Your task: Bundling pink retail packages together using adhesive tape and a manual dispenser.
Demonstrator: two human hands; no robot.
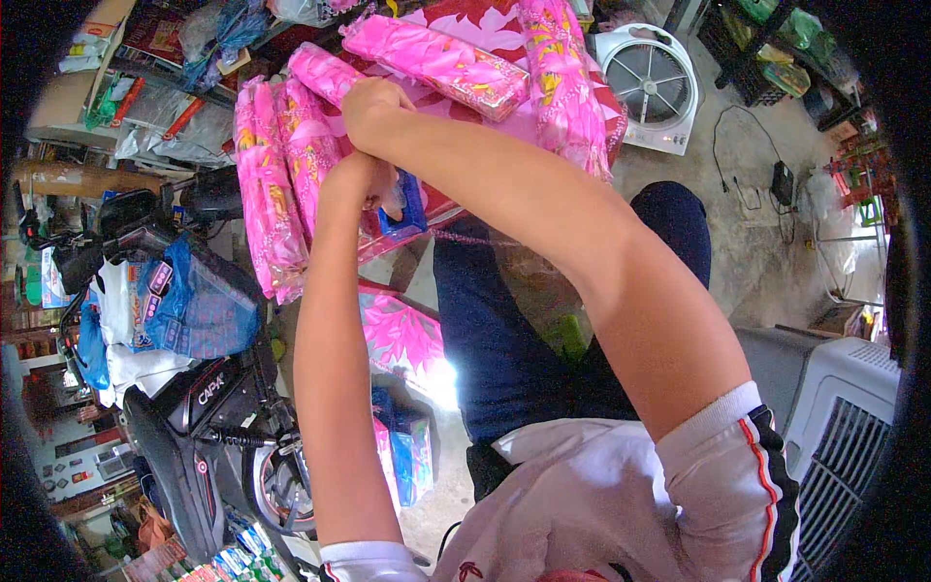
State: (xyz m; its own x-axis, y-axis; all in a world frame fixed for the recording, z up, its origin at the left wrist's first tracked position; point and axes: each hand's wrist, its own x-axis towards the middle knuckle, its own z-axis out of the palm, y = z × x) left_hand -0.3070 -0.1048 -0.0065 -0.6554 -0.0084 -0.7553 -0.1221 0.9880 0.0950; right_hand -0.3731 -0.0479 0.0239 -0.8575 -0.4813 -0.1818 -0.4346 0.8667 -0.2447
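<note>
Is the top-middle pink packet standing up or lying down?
Lying down: the pink packet stretches lengthwise across the red, leaf-patterned table.

White block lettering (210, 390) is running across black side panel (233, 374) of motorbike (155, 451); 2 purple labels (158, 278) are showing pale characters on blue bag (213, 315); yellow marks (556, 87) on pink wrapped bundles (436, 60) are appearing too blurred to read.
</note>
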